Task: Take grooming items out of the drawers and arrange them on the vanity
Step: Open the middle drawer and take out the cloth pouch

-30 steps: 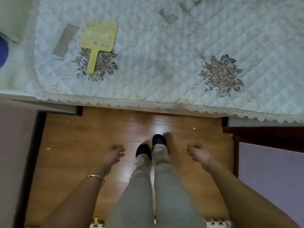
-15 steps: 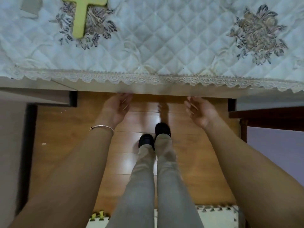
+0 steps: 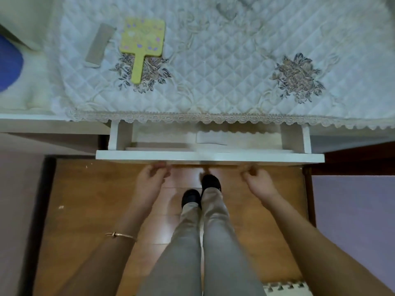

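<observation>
The vanity top is covered by a white quilted cloth (image 3: 224, 67) with a lace hem. On its left lie a yellow hand mirror (image 3: 142, 39), handle toward me, and a grey comb (image 3: 98, 44) beside it. Below the hem a white drawer (image 3: 209, 156) stands partly pulled out; a pale flat paper-like thing (image 3: 213, 139) shows inside, the rest is hidden under the cloth. My left hand (image 3: 149, 182) and my right hand (image 3: 257, 180) curl under the drawer's front edge, left and right of centre.
My legs and black shoes (image 3: 201, 189) stand on the wooden floor (image 3: 85, 199) under the drawer. A blue object (image 3: 8, 63) sits at the far left edge. A dark wooden piece (image 3: 352, 159) and a purple surface (image 3: 359, 221) are at the right.
Both hands rose from low by my legs to the vanity's front edge. The drawer, shut before, has now slid out toward me, with the hands on its front.
</observation>
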### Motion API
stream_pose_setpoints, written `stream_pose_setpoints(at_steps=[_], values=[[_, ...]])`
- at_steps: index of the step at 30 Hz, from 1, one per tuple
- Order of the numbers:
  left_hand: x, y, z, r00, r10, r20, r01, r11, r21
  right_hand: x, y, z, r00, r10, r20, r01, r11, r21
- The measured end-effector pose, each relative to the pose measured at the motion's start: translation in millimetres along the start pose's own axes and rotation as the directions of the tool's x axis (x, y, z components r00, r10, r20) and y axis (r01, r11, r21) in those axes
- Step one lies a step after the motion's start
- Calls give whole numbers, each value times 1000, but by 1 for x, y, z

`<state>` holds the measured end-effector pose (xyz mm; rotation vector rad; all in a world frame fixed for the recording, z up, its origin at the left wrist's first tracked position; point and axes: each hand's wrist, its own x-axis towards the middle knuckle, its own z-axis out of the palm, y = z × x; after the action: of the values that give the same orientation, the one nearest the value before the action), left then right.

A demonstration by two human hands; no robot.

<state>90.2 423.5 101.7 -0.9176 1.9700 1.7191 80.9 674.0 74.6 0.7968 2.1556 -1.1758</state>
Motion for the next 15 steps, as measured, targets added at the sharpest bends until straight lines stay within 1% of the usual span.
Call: stream_pose_setpoints(at_steps=[1, 2, 3, 4, 5, 6, 7, 8, 9, 11, 13, 15], values=[[-14, 8, -6, 991, 133, -23, -132, 990, 56, -14, -5, -5, 992, -127, -6, 125, 987, -103], [-25, 16, -11, 965, 258, -40, -252, 960, 126, -27, -11, -11, 971, -238, -15, 232, 959, -163], [-30, 24, -16, 928, 371, -42, -354, 910, 217, -40, -18, -18, 941, -336, -45, 323, 928, -187], [-31, 31, -19, 885, 466, -15, -435, 836, 334, -48, -27, -25, 899, -427, -97, 400, 891, -215], [-26, 37, -21, 845, 532, 41, -490, 742, 458, -50, -34, -30, 852, -503, -144, 458, 850, -261], [-19, 42, -22, 820, 560, 115, -515, 636, 574, -49, -41, -35, 817, -553, -166, 486, 813, -321], [-11, 43, -22, 812, 554, 183, -516, 534, 670, -44, -46, -39, 808, -566, -164, 481, 794, -371], [-3, 43, -22, 822, 524, 222, -496, 467, 732, -36, -49, -41, 821, -553, -140, 457, 785, -417], [2, 42, -22, 839, 493, 232, -471, 445, 762, -29, -50, -42, 842, -529, -106, 430, 777, -460], [6, 38, -21, 849, 480, 220, -456, 455, 765, -22, -48, -41, 871, -489, -53, 391, 754, -527], [5, 37, -19, 851, 483, 206, -444, 452, 773, -22, -42, -38, 864, -500, -55, 396, 745, -537], [3, 38, -16, 867, 455, 205, -421, 445, 790, -29, -37, -37, 860, -505, -79, 400, 761, -511]])
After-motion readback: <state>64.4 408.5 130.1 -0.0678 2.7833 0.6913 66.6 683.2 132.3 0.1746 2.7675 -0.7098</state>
